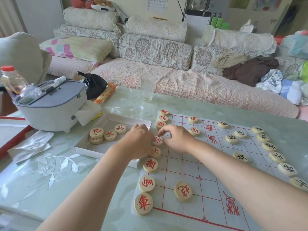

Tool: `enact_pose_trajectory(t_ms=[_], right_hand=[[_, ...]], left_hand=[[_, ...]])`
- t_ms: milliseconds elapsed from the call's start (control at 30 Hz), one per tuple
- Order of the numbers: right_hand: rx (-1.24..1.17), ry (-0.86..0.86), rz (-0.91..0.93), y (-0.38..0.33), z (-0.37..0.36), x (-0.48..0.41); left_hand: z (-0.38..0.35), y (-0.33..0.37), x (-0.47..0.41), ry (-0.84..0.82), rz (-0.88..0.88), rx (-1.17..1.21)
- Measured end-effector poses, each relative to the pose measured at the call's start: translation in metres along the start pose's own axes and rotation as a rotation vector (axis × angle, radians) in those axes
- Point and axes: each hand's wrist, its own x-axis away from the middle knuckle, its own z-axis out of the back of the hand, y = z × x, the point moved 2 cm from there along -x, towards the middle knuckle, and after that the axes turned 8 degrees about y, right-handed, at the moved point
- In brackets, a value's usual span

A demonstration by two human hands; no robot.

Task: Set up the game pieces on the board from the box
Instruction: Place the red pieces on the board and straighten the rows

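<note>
Left hand (138, 142) and right hand (178, 139) meet on one red piece (158, 141) mid-frame — grip unclear. Slide it softly onto its cross.

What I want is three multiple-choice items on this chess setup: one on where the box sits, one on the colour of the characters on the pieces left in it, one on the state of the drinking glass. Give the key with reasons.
1. Where is the box?
A. On the table, left of the board
B. On the sofa
C. On top of the board

2. What colour are the characters on the pieces in the box?
A. Black
B. Red
C. Green

3. How is the glass?
A. Lying on its side
B. Standing upright
C. Stacked in the box

Key: 1 A, it lies beside the left edge of the board; 2 B, every visible character there is red; 3 B, its open rim faces up.
</note>
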Motion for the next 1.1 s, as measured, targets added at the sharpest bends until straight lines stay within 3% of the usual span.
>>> enact_pose_trajectory(t_ms=[300,467,667,800,1100], right_hand=[[0.016,0.052,0.176,-0.065,-0.016,-0.024],[0.077,-0.058,0.201,-0.100,-0.045,-0.042],[0.218,-0.182,0.260,-0.126,-0.088,-0.059],[0.279,-0.168,0.325,-0.128,-0.102,-0.060],[0.080,-0.057,0.293,-0.113,-0.070,-0.054]], left_hand=[[0.035,-0.068,0.015,0.248,0.299,-0.028],[0.050,-0.106,0.037,0.302,0.439,-0.194],[0.046,-0.123,0.051,0.218,0.433,-0.259],[0.042,-0.126,0.050,0.198,0.409,-0.255],[0.038,-0.125,0.042,0.224,0.432,-0.178]])
